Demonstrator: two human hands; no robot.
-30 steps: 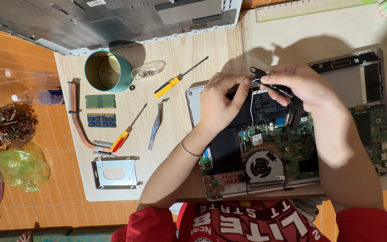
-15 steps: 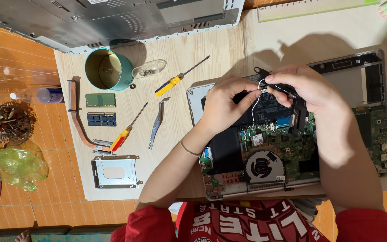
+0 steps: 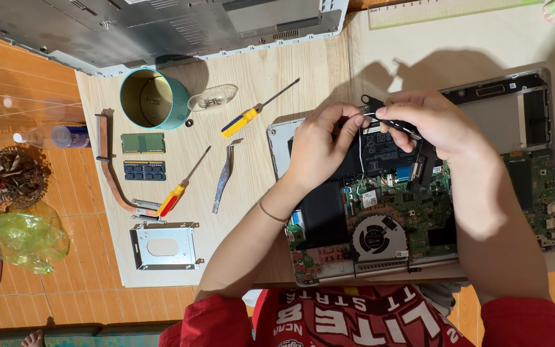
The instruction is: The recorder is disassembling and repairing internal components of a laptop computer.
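Observation:
An opened laptop base [image 3: 534, 83] lies on the wooden board, showing a green circuit board [image 3: 412, 218], a round fan [image 3: 378, 236] and a black battery [image 3: 387, 154]. Both my hands meet over its far edge. My right hand [image 3: 431, 125] pinches a small black part [image 3: 372, 106] with thin white wires [image 3: 361, 154] hanging from it. My left hand [image 3: 319, 148] has its fingers curled around the same part and wires, resting on the battery.
On the board to the left lie two yellow-and-red screwdrivers [image 3: 245, 120] [image 3: 173, 198], tweezers [image 3: 224, 175], two memory modules [image 3: 143, 142], a copper heat pipe [image 3: 107, 170], a metal drive bracket [image 3: 164, 246], a teal tin [image 3: 147, 97] and a clear dish of screws [image 3: 211, 97]. The grey laptop cover [image 3: 162, 26] lies beyond.
Both hands stayed over the laptop's far edge, shifting only slightly while working the small black part and its wires. The things on the board have not moved.

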